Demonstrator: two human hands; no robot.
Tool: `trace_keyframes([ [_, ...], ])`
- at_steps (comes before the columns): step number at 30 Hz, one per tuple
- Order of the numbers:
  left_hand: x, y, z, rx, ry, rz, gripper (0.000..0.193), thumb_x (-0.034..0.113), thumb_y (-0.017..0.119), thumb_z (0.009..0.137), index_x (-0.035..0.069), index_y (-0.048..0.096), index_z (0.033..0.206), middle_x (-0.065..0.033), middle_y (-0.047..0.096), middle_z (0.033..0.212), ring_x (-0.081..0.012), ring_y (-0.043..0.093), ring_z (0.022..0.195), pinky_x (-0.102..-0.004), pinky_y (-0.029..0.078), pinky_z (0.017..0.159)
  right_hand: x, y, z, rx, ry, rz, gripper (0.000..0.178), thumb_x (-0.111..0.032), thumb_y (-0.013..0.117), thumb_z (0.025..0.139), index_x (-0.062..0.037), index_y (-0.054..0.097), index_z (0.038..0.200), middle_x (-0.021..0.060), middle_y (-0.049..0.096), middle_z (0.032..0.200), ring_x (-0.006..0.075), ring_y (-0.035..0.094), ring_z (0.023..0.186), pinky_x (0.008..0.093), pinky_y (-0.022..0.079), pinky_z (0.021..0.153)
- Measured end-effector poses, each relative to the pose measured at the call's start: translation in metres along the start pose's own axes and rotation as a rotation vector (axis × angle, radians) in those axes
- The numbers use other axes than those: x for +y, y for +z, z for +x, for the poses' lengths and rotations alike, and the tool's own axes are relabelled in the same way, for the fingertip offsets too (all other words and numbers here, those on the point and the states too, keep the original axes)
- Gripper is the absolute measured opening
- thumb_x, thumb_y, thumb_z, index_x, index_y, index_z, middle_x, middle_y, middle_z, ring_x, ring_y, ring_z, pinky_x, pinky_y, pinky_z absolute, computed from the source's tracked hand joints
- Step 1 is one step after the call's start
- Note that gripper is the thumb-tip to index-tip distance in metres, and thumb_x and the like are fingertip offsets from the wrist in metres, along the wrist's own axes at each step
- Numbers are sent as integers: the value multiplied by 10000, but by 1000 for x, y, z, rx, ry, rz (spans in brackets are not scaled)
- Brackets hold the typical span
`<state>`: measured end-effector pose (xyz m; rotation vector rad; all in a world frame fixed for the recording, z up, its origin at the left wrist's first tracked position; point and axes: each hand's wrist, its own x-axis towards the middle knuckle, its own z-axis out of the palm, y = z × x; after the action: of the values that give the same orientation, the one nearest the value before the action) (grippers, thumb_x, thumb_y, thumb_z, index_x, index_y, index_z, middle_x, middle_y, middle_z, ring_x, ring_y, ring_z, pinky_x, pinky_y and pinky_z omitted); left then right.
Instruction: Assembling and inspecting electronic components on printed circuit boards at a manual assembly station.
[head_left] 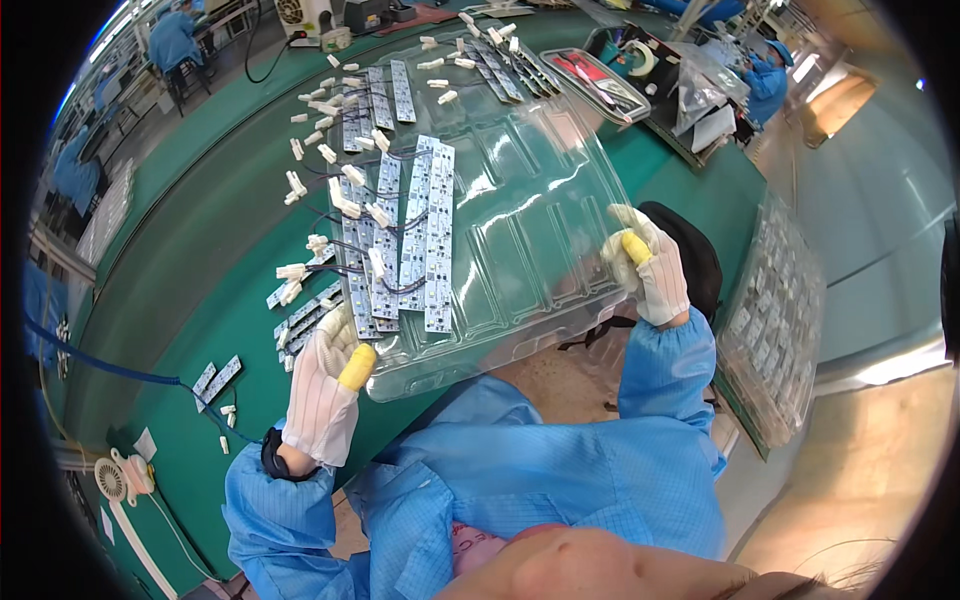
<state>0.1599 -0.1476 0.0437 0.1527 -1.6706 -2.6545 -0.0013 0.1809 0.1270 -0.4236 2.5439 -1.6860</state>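
Observation:
My left hand, in a white striped glove with a yellow thumb cover, grips the near left corner of a clear plastic tray. On its right edge my right hand, gloved the same way, holds the tray with fingers curled round the rim. Several long circuit board strips with dark wires and white connectors lie across the tray's left part. More strips sit at its far end. The tray's right part shows bare moulded slots. A wrist strap with a blue cord is on my left wrist.
Loose board strips lie on the green bench at left, near a small fan. At far right stand a tool tray and a black bin. Another filled clear tray rests at right. Co-workers sit further off.

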Motion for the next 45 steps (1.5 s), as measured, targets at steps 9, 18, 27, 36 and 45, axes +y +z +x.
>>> trace_keyframes([
  [9, -7, -26, 2, -62, 25, -45, 644, 275, 677, 864, -34, 385, 1348, -47, 583, 1203, -116, 571, 1064, -242, 467, 890, -6, 24, -38, 152, -18, -37, 499, -338, 550, 929, 16, 497, 1277, -25, 584, 776, 12, 392, 551, 152, 268, 479],
  [18, 2, -24, 9, -89, -7, 24, 554, 261, 622, 891, -12, 420, 1328, -25, 591, 1186, -65, 566, 955, -194, 439, 776, -7, 22, -32, 166, 34, 8, 453, -288, 546, 935, 9, 508, 1276, -30, 575, 768, 10, 400, 541, 149, 261, 462],
  [27, 13, 33, 1, 134, -82, 178, 662, 317, 619, 902, -62, 337, 1365, -98, 555, 1243, -123, 553, 1051, -246, 451, 871, 22, -14, 25, -91, 102, 179, 424, -249, 522, 942, 13, 492, 1274, 13, 601, 766, 33, 384, 500, 174, 259, 435],
  [36, -17, 50, 14, 420, -94, 118, 641, 232, 665, 858, -64, 370, 1343, -54, 579, 1165, -96, 567, 1024, -224, 460, 880, 86, -14, 105, -307, -64, -306, 418, -240, 509, 923, -16, 488, 1275, 82, 633, 921, 170, 550, 690, 275, 451, 614],
  [45, -64, 22, 9, 492, -86, 69, 756, 156, 692, 822, -71, 259, 1399, -119, 514, 1213, -147, 514, 964, -274, 429, 812, 65, -47, 77, -748, -371, -231, 380, -100, 714, 718, -79, 639, 1090, 93, 628, 962, 267, 616, 843, 346, 486, 731],
])
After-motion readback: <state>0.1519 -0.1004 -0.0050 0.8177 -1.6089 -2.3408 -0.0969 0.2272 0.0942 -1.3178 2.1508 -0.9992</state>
